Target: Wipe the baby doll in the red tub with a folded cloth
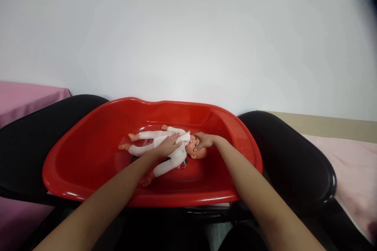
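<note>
A baby doll (178, 157) in white clothes lies on its back in a red baby bathtub (94, 164). Its bare feet point left and its head is toward the right end. My left hand (168, 145) rests flat across the doll's chest, fingers stretched out. At the head, my right hand (205, 140) has its thumb and fingers spread around the top and side, gripping it; part of the doll's face is covered. A small dark and patterned patch shows beneath the doll's near arm, too unclear to name.
Black rounded side surfaces (291, 160) flank the tub on the right and left. Pink cloth (29, 96) covers a surface at the far left, and paler pink cloth (350, 164) lies at the right. A white wall (182, 47) stands directly behind the tub.
</note>
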{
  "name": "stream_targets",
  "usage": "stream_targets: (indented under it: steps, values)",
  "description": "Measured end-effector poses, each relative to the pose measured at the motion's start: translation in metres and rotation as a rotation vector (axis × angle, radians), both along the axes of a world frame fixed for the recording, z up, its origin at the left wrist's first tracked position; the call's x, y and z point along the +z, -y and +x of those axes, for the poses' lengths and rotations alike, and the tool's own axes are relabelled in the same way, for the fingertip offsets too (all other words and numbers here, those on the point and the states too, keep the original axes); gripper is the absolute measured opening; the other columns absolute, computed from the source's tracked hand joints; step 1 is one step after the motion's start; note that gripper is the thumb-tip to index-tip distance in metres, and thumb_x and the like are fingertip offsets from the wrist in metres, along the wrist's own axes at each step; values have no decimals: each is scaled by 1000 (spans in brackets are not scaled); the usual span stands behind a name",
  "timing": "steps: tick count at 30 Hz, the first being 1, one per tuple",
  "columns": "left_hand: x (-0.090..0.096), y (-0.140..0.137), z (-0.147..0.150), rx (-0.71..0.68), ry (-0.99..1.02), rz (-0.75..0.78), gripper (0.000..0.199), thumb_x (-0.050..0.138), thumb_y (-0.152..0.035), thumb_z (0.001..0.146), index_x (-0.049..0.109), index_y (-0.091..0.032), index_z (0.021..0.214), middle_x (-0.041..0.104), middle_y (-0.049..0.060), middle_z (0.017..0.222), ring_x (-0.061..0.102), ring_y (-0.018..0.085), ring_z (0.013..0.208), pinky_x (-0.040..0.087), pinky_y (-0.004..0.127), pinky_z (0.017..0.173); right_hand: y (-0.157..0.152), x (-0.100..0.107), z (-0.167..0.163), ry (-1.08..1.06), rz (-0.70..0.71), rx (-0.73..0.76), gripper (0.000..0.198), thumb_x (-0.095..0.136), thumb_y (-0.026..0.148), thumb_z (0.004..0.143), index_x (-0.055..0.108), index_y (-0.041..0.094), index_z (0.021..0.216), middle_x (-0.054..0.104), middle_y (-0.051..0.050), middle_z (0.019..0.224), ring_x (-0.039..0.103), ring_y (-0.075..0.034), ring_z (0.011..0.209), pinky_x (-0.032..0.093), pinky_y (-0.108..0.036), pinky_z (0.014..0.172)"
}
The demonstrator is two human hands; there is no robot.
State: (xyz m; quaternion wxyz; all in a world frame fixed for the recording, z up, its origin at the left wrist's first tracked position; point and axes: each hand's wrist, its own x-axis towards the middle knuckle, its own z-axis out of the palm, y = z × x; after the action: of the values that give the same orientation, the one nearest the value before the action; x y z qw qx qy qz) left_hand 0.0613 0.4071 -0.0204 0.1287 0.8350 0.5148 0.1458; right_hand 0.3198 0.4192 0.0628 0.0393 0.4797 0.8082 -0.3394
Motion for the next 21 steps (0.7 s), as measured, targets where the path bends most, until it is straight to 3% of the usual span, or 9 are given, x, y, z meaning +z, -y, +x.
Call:
stream_targets:
  steps: [3, 7, 12, 16, 21]
  values:
    - [-13, 5, 4, -139, -44, -33, 67, 38, -63, 90, 28, -37, 150, 25, -2, 159, 19, 27, 146, 21, 45, 117, 0, 1, 0, -4, 17, 17, 97, 80, 52, 60, 40, 19, 142, 44, -14, 143, 45, -33, 128, 38, -40, 107]
    - [-21, 0, -10, -94, -82, -7, 67, 28, -60, 93, 21, -31, 152, 17, 0, 161, 14, 26, 147, 13, 48, 119, 1, 2, -2, 14, 7, -2, 95, 79, 52, 61, 41, 18, 141, 45, -15, 141, 48, -32, 124, 41, -40, 104]
    - [-22, -6, -33, 61, -98, -39, 67, 23, -56, 95, 24, -21, 152, 16, 5, 161, 11, 25, 148, 10, 48, 120, -2, -2, -1, 33, 8, -5, 97, 81, 53, 59, 41, 19, 141, 46, -15, 138, 47, -32, 124, 40, -41, 104]
    - [-24, -8, -51, 265, -57, -123, 67, 24, -54, 95, 21, -19, 153, 14, 5, 161, 10, 26, 148, 13, 50, 119, -1, -2, -1, 10, -8, -15, 98, 81, 52, 59, 40, 21, 142, 45, -14, 138, 47, -32, 124, 41, -41, 103]
    - [-28, -14, -73, 497, -55, -183, 65, 23, -47, 96, 23, -13, 151, 12, 11, 161, 9, 29, 148, 11, 60, 116, 4, 7, -3, 8, -19, -28, 92, 81, 50, 60, 43, 22, 139, 47, -13, 138, 49, -32, 122, 43, -41, 101]
